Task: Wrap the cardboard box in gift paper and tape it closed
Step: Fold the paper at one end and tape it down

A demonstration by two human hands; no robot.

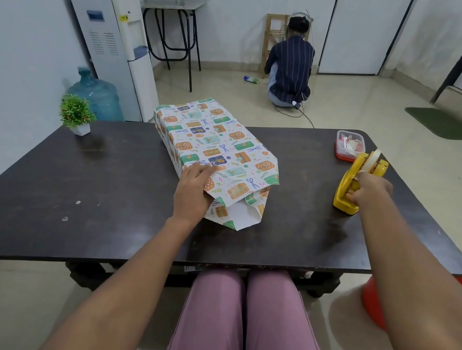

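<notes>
The box lies in the middle of the dark table (107, 189), covered by white gift paper (213, 141) printed with orange, green and blue presents. No cardboard shows. At the near end the paper sticks out as an open sleeve with its white inside visible. My left hand (193, 190) presses flat on the top of the paper near that open end, fingers spread. My right hand (371, 192) grips a yellow tape dispenser (349, 185) that stands on the table at the right, its roll of clear tape on top.
A small potted plant (77, 112) stands at the table's far left. A clear tub with a red lid (349, 146) sits at the far right. Beyond the table a person (291, 63) crouches on the floor, with a water cooler (113, 37) at the left wall.
</notes>
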